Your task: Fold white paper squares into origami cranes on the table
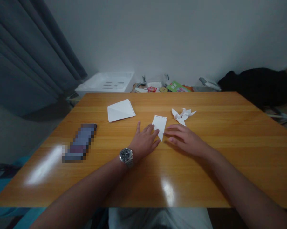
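A small folded sheet of white paper (160, 123) lies on the wooden table, perforated along its far edge and narrowing to a point at the near end. My left hand (145, 140), with a watch (126, 155) on its wrist, rests with fingers spread, some fingertips on the paper's left side. My right hand (182, 139) is at the paper's right edge, fingers apart and slightly curved, holding nothing. Whether its fingertips touch the paper I cannot tell. Just beyond my right hand sit folded white paper shapes like origami birds (183, 115).
A stack of white paper sheets (120, 110) lies at the back left of the table (205, 178). A blurred-out phone (80, 142) is on the left. Past the far edge are a white tray (107, 81), a green packet (178, 87) and a black cloth heap (257, 84).
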`<state>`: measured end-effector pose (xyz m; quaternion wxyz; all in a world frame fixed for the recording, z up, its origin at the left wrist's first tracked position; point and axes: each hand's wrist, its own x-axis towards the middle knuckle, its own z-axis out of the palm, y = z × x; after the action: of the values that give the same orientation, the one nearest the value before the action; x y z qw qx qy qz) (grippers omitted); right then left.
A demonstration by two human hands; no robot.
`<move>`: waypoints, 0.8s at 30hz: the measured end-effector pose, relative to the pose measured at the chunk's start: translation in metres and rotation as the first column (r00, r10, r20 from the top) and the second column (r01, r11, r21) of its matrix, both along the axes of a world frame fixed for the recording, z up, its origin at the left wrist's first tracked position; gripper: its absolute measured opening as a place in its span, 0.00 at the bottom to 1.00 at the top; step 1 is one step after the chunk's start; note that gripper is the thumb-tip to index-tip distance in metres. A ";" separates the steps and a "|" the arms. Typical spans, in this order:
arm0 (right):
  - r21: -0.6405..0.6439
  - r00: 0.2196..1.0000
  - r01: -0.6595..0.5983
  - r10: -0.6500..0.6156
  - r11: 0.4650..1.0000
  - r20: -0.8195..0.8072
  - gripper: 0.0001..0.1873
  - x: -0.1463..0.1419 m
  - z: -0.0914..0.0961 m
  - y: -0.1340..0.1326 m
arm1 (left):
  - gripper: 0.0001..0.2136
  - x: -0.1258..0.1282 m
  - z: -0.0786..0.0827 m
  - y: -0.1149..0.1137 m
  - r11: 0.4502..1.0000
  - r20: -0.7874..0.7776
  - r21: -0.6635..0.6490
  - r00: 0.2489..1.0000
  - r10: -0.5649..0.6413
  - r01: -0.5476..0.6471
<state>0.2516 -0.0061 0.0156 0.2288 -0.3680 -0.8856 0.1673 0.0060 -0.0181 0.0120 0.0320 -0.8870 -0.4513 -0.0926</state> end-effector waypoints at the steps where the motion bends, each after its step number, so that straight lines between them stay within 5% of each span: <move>1: 0.006 0.999 0.024 -0.024 1.000 -0.025 0.21 0.002 -0.002 0.002 | 0.19 0.000 0.000 0.000 1.000 -0.003 -0.010 1.000 -0.014 0.014; 13: 0.029 0.991 0.132 -0.132 0.991 -0.015 0.23 0.009 -0.016 0.012 | 0.15 -0.006 0.001 0.010 0.984 0.068 -0.086 0.986 -0.153 0.158; 24: -0.009 0.996 0.084 -0.084 0.996 0.038 0.20 0.009 -0.019 0.011 | 0.16 -0.006 0.004 0.009 0.993 0.064 -0.034 0.991 -0.114 0.117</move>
<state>0.2610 0.0047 -0.0037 0.2168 -0.4092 -0.8726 0.1552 0.0003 -0.0092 0.0161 -0.0040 -0.9088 -0.4016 -0.1133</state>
